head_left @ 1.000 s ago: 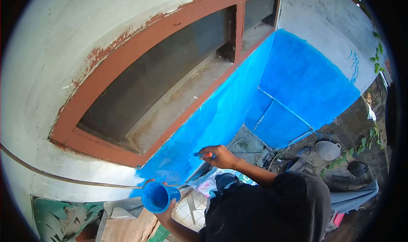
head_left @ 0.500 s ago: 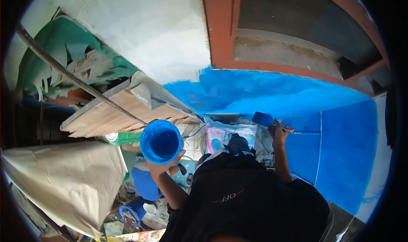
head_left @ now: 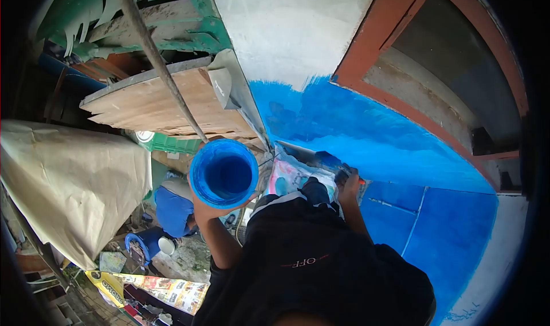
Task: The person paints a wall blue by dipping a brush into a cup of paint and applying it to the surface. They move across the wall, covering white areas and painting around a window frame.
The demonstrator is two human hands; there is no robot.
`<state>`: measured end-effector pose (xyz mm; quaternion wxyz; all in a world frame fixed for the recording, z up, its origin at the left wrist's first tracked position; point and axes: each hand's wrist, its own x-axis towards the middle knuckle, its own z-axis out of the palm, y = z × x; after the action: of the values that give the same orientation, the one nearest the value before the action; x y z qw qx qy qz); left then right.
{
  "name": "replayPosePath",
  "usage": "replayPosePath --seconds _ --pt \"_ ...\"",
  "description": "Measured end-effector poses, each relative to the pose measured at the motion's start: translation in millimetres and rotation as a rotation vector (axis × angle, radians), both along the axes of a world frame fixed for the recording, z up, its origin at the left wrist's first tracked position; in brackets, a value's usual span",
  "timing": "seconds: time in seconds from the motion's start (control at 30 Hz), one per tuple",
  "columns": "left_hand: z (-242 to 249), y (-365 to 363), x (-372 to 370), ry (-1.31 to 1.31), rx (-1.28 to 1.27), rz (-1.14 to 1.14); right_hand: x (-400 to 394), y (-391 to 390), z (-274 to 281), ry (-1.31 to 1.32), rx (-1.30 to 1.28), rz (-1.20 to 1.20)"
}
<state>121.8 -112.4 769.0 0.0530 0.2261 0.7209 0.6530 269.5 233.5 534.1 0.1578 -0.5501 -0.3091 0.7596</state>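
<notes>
The left hand (head_left: 207,210) cups a blue paint cup (head_left: 224,173) from underneath, fingers wrapped up around its base, so that the open mouth faces the camera and shows blue paint coating the inside; the cup sits in front of the person's chest, just left of the black shirt (head_left: 312,257). The right hand (head_left: 348,184) is closed around the handle of a paintbrush (head_left: 327,160), whose blue-loaded head lies against the wall at the lower edge of the blue painted area (head_left: 355,134); the handle itself is mostly hidden by the fingers. That fresh blue coat spreads across the wall below a reddish-brown window frame (head_left: 389,97) and continues onto the adjoining wall face at the right, where a thin pipe (head_left: 413,220) painted the same blue runs over it. Above the blue, the wall stays pale unpainted plaster (head_left: 286,34). Beyond the cup, a worn wooden board (head_left: 154,105) rests at an angle, with a thin dark rod (head_left: 157,57) crossing over it down toward the cup's rim. To the left a beige tarp (head_left: 74,183) covers something bulky. Down on the ground sit a blue container (head_left: 172,208), a small blue bucket (head_left: 140,246) and a printed banner (head_left: 166,289), well below the hands
</notes>
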Motion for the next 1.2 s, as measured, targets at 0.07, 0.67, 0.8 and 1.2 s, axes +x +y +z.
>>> replayPosePath --seconds 0.07,0.67,0.8,1.2 --pt "5 -2 -1 -0.051 -0.014 0.025 -9 -15 32 0.055 0.046 -0.062" --pt "35 39 -41 0.407 -0.175 0.166 -30 -17 233 0.585 0.268 0.108" --pt "30 47 -44 0.5 -0.239 0.158 -37 -23 280 0.791 0.514 0.145" --pt "10 66 -31 0.396 -0.167 0.033 -90 -68 317 0.599 1.025 0.441"
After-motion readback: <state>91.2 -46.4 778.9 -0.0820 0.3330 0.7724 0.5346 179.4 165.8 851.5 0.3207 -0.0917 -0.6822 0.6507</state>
